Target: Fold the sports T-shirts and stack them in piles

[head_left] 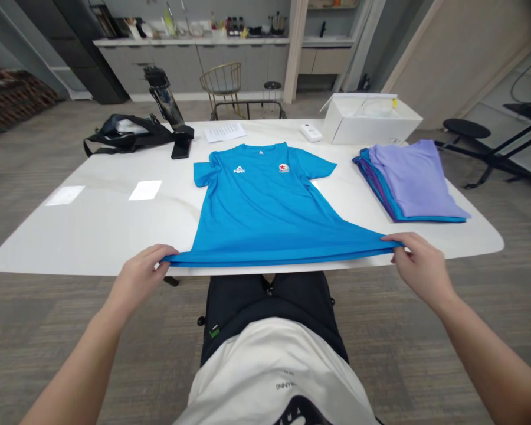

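Observation:
A blue T-shirt [265, 206] lies front side up on the white table [92, 236], its collar at the far side and its hem along the near edge. My left hand [144, 268] pinches the hem's left corner between thumb and fingers. At the opposite corner, my right hand [418, 260] grips the hem the same way. The hem is stretched between both hands, and the shirt's right side is pulled outward. Small white logos show on the chest. The left sleeve looks slightly bunched, while the right one lies flat.
Folded clothes [413, 180], lilac on top, lie at the right. Behind them stands a white box [367, 121], with a small white device [311, 133] beside it. A black bag [130, 133], a dark bottle [164, 97], a phone [181, 147] and a paper sheet [225, 132] occupy the far left.

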### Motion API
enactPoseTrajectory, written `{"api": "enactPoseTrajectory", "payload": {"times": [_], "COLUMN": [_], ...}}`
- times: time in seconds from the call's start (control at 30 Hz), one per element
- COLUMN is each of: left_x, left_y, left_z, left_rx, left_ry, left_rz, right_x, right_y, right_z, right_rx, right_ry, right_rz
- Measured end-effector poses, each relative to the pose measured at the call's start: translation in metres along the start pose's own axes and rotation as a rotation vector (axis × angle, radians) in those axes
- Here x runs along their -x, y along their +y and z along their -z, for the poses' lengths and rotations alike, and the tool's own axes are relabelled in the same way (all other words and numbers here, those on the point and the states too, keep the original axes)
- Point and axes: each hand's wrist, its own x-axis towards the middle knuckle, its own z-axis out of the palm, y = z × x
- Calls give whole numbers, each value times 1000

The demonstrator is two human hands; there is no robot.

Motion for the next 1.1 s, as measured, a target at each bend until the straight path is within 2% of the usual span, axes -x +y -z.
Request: {"api": "enactPoseTrajectory", "payload": {"times": [0.13,0.3,0.37,0.43,0.53,0.6,0.63,0.7,0.77,0.83,0.9,0.97,1.1], "left_x": [8,27,33,33,21,9,4,-2,-2,1,1,-8,-57], "left_y": [-1,-1,-3,-3,-3,-2,-3,-4,-5,-4,-1,5,15], "left_z": [2,-26,-37,-41,-34,-28,-26,-25,-26,-27,-25,-24,-26], "left_rx": [6,-80,-98,-97,-98,-117,-130,-143,-130,-86,-20,55,142], "left_ry": [25,-84,-58,25,168,215,205,97,-65,-169,-179,-150,-12], "left_rz": [-19,-90,-91,-70,-11,24,27,-10,-80,-133,-147,-126,-26], "right_x": [7,32,40,42,35,28,26,23,25,26,23,10,-41], "right_y": [7,20,25,26,23,20,20,21,24,26,24,19,2], "right_z": [3,-20,-29,-34,-35,-35,-35,-37,-38,-38,-36,-36,-48], "right_rx": [60,272,274,263,249,251,254,232,138,5,-98,-138,-138], "right_ry": [-12,-246,-278,-254,-169,-105,-90,-127,-247,-358,-398,-369,-282], "right_rz": [95,282,318,309,245,202,194,218,277,309,287,225,141]}}
